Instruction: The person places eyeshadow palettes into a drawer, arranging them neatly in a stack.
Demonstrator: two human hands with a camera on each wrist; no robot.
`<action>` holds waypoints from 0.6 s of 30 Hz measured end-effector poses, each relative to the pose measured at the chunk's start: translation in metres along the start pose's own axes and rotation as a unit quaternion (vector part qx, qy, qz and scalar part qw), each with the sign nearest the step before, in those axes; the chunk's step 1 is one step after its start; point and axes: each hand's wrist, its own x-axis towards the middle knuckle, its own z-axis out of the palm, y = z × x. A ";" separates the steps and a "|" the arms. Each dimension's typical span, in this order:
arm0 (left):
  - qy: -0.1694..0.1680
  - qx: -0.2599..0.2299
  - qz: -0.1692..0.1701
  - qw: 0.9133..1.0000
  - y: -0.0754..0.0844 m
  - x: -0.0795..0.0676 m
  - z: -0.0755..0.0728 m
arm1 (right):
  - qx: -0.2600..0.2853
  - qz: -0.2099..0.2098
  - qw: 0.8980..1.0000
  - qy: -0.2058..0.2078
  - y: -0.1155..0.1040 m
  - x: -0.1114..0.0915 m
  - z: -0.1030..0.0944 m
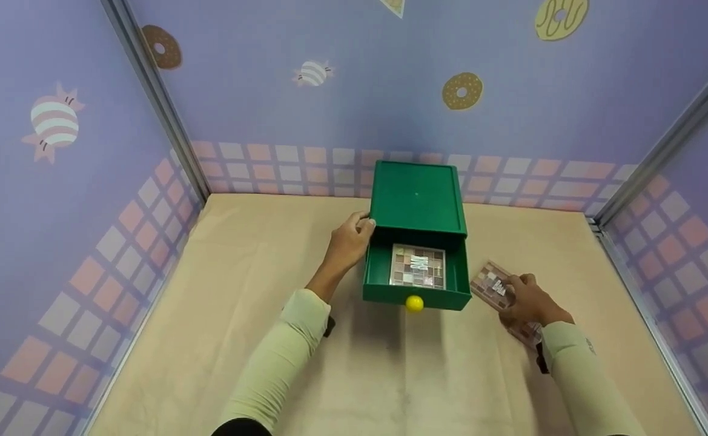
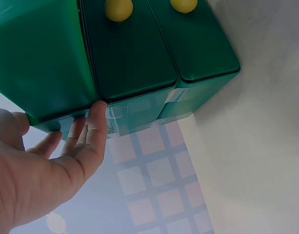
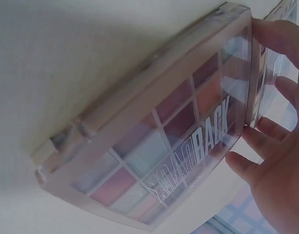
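A green drawer cabinet [image 1: 417, 197] stands by the back wall, its top drawer [image 1: 384, 297] pulled out by a yellow knob side. An eyeshadow palette [image 1: 417, 266] lies inside that drawer. My left hand [image 1: 350, 242] rests at the cabinet's left side; in the left wrist view its fingertips [image 2: 97, 114] touch the green side. To the right of the drawer, my right hand [image 1: 529, 300] grips a second eyeshadow palette [image 1: 490, 284] by its edges. Another palette [image 3: 164, 131] sits below the right wrist, mostly hidden in the head view.
Two closed lower drawers [image 2: 130, 58] with yellow knobs show in the left wrist view. A beige cloth [image 1: 269, 272] covers the table. Printed purple panels [image 1: 329, 109] with metal corner posts [image 1: 166, 109] enclose the back and sides.
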 end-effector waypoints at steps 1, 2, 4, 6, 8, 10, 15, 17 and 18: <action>-0.001 -0.001 -0.001 1.000 0.000 0.000 0.000 | -0.002 0.005 1.000 0.002 -0.001 0.000 0.000; -0.002 -0.002 -0.002 1.000 0.001 -0.001 0.000 | -0.004 0.012 1.000 0.003 -0.002 0.000 0.001; -0.003 -0.004 -0.001 1.000 0.001 -0.001 -0.001 | -0.016 0.016 1.000 0.008 -0.003 0.001 0.003; -0.004 -0.006 0.001 1.000 0.002 -0.001 -0.002 | -0.021 0.012 0.999 0.022 -0.005 0.002 0.005; -0.004 -0.007 0.004 1.000 0.003 -0.001 -0.002 | -0.029 0.002 0.998 0.047 -0.007 0.002 0.007; -0.003 -0.008 0.007 1.000 0.003 -0.002 -0.003 | -0.035 -0.001 0.997 0.073 -0.009 0.003 0.009; -0.006 -0.002 0.009 1.000 0.002 -0.002 -0.002 | -0.026 0.036 0.994 0.098 -0.014 0.003 0.014; -0.006 0.000 0.009 1.000 0.002 -0.001 -0.002 | -0.019 0.042 0.993 0.104 -0.017 0.002 0.014; -0.006 -0.001 0.008 1.000 0.002 -0.001 -0.002 | -0.012 0.045 0.993 0.108 -0.018 0.002 0.013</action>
